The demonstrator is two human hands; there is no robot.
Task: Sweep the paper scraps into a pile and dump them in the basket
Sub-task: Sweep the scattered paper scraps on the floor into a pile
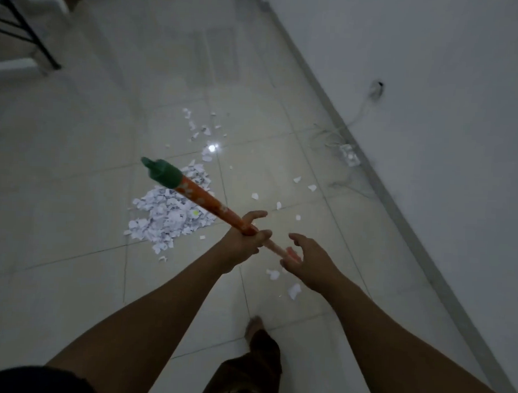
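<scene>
A person stands on a pale tiled floor (75, 164) and looks down at their own arms. The left hand (239, 240), in the middle of the frame, holds a long orange broom handle (205, 199). Most of its fingers are curled round the stick, and one finger sticks out straight. The handle slants up to the left and ends in a green cap (161, 172).

The right hand (311, 265) is just to the right of the left one, lower down the same stick. Its fingers are spread and only a little bent, so it is wide and loose. The stick runs close by its fingers (293, 258), but I cannot tell if they touch it.

The big pile of paper scraps (167, 222) lies on the floor just left of the middle, under the raised handle. More small white bits (297, 179) are scattered above it and to its right, and a few sit under the right hand.

A bare foot (255, 325) shows low in the middle. A white wall (434, 85) fills the right side, with a power strip (349, 154) on the floor beside it. A black metal frame (22, 25) stands in the upper left.
</scene>
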